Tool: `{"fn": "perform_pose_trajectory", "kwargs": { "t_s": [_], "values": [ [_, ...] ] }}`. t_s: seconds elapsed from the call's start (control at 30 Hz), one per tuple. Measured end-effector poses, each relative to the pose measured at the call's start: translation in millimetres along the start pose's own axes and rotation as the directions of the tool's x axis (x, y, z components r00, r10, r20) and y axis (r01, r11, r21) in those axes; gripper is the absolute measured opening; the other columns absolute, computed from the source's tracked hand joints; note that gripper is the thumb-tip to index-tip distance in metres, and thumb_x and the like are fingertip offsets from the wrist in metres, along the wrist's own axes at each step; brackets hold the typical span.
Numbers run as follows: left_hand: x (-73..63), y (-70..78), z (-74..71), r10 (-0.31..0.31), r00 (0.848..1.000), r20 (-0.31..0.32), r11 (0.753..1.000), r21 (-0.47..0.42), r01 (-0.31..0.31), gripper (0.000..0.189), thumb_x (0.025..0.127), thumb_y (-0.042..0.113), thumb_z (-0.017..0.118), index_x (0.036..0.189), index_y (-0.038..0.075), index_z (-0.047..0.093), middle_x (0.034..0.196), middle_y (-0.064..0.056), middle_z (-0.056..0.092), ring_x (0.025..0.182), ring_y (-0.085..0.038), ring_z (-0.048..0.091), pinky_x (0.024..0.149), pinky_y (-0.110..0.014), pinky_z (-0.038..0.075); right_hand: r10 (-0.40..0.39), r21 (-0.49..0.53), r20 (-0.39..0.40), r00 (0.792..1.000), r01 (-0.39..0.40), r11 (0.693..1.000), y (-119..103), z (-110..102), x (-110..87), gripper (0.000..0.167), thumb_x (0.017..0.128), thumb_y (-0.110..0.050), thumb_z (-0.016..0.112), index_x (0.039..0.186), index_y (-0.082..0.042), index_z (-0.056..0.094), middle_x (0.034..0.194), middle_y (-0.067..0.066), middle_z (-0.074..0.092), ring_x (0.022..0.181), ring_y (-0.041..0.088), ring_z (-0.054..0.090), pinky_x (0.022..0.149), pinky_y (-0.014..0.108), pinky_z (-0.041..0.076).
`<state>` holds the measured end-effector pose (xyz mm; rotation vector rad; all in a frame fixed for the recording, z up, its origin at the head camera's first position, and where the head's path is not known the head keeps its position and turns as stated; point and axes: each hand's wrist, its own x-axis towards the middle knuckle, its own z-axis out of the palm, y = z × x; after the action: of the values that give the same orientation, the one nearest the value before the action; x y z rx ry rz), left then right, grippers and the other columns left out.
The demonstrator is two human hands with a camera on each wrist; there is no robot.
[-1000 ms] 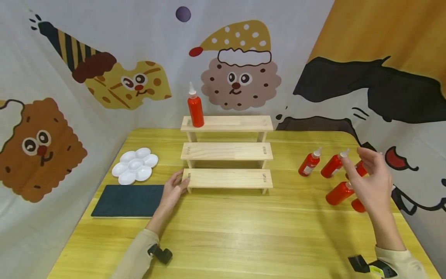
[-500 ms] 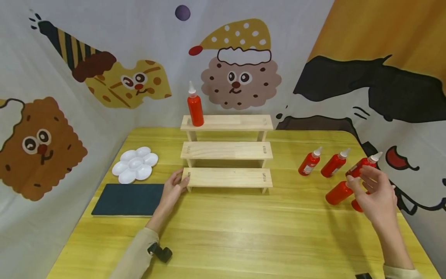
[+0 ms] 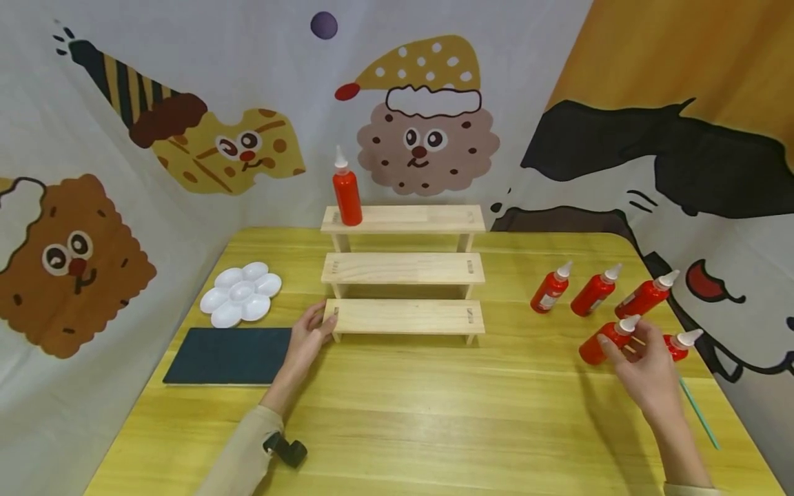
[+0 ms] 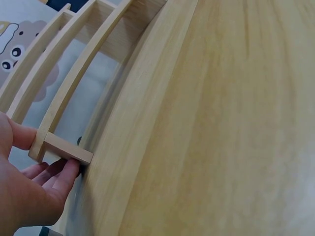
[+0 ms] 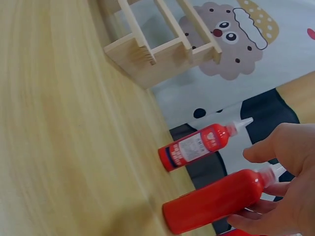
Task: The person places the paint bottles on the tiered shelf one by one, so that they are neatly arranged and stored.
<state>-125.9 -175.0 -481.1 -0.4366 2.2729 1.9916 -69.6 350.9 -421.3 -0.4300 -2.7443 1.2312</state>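
Note:
A three-tier wooden display rack (image 3: 403,317) stands mid-table. My left hand (image 3: 305,343) grips the left end of its lowest step, thumb on top and fingers against the leg (image 4: 69,149). At the right, my right hand (image 3: 654,375) is spread around the upper part of a red squeeze bottle (image 3: 595,348) with a white nozzle cap. In the right wrist view, the thumb stands apart from that bottle (image 5: 211,202), while the fingers lie close behind its shoulder. Another red bottle (image 3: 349,198) stands upright on the top step's left end.
Several more red bottles surround the right hand: one at the left (image 3: 550,292), one in the middle (image 3: 593,296), one behind (image 3: 643,299) and one beside it (image 3: 676,348). A thin green stick (image 3: 701,417) lies near the right edge. Left are a white flower-shaped palette (image 3: 240,294) and dark board (image 3: 226,356).
My right hand has come down and leftward from above the bottles to the front bottle, uncovering the bottles behind and the green stick. The left hand stays on the rack.

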Motion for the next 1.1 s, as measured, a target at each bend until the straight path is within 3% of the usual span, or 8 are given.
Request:
{"fn": "perform_pose_trajectory", "kwargs": {
  "t_s": [0.13,0.47,0.6,0.73,0.83,0.93,0.97,1.1],
  "values": [
    [-0.5,-0.2,-0.4,0.000,1.000,-0.003,1.000,-0.005,0.000,0.056,0.103,0.018,0.060,0.155,0.010,0.040,0.149,-0.022,0.052,0.130,-0.035,0.057,0.105,-0.045,0.051,-0.042,0.017,-0.016,0.999,0.042,0.999,5,6,-0.4,0.068,0.101,-0.023,0.062,0.150,0.010,0.029,0.142,0.040,0.045,0.124,0.058,0.049,0.065,-0.004,0.037],
    [-1.4,0.8,-0.7,-0.003,1.000,0.000,1.000,0.001,0.003,0.057,0.103,0.019,0.060,0.155,0.010,0.039,0.149,-0.023,0.052,0.130,-0.036,0.056,0.107,-0.048,0.049,-0.027,0.019,0.005,1.000,0.027,0.999,15,13,5.6,0.058,0.103,-0.021,0.059,0.144,0.009,0.032,0.140,0.036,0.045,0.123,0.056,0.050,0.064,0.002,0.039],
    [-1.8,1.1,-1.2,-0.004,1.000,0.003,1.000,0.008,0.004,0.057,0.103,0.020,0.060,0.155,0.009,0.040,0.149,-0.023,0.052,0.130,-0.036,0.057,0.107,-0.048,0.050,-0.031,-0.021,0.006,1.000,0.031,0.999,16,14,5.6,0.057,0.103,-0.022,0.057,0.144,0.009,0.033,0.139,0.037,0.047,0.123,0.057,0.050,0.085,0.035,0.059],
    [-1.7,-0.5,-1.2,-0.003,1.000,0.000,1.000,0.005,0.003,0.056,0.103,0.019,0.060,0.154,0.010,0.041,0.149,-0.023,0.052,0.129,-0.035,0.058,0.105,-0.045,0.051,-0.039,-0.037,0.013,0.999,0.039,0.999,14,14,4.8,0.059,0.104,-0.022,0.055,0.147,0.009,0.030,0.140,0.038,0.045,0.124,0.059,0.049,0.095,0.069,0.045],
    [-1.2,-0.5,-1.2,0.007,1.000,0.000,1.000,0.001,-0.007,0.055,0.103,0.019,0.060,0.154,0.010,0.041,0.148,-0.023,0.053,0.128,-0.034,0.058,0.103,-0.042,0.052,-0.049,-0.030,-0.005,0.999,0.049,0.998,11,13,3.1,0.057,0.104,-0.021,0.057,0.146,0.007,0.033,0.138,0.036,0.048,0.123,0.057,0.051,0.092,0.036,0.057],
    [-1.1,-0.3,-1.6,0.007,1.000,0.005,1.000,0.002,-0.007,0.056,0.103,0.019,0.060,0.154,0.010,0.041,0.148,-0.023,0.053,0.128,-0.033,0.058,0.103,-0.042,0.052,-0.065,-0.014,-0.031,0.997,0.064,0.998,6,13,0.5,0.055,0.103,-0.021,0.059,0.146,0.004,0.035,0.137,0.033,0.050,0.122,0.054,0.052,0.073,0.004,0.044],
    [-1.1,-0.1,-1.8,0.006,1.000,0.008,1.000,0.004,-0.006,0.056,0.103,0.019,0.060,0.154,0.010,0.040,0.148,-0.023,0.053,0.128,-0.034,0.058,0.104,-0.043,0.052,-0.071,-0.007,-0.042,0.997,0.071,0.997,4,13,-0.5,0.055,0.103,-0.020,0.059,0.146,0.003,0.036,0.137,0.031,0.051,0.121,0.053,0.053,0.068,-0.002,0.037],
    [-0.9,0.5,-2.8,-0.001,1.000,0.017,1.000,0.015,0.000,0.057,0.103,0.021,0.061,0.155,0.011,0.039,0.148,-0.023,0.052,0.128,-0.035,0.058,0.106,-0.046,0.051,-0.105,0.003,-0.086,0.991,0.106,0.994,-5,13,-1.0,0.054,0.102,-0.019,0.061,0.146,0.002,0.037,0.137,0.026,0.052,0.119,0.040,0.060,0.071,-0.004,0.039]
  ]
}}
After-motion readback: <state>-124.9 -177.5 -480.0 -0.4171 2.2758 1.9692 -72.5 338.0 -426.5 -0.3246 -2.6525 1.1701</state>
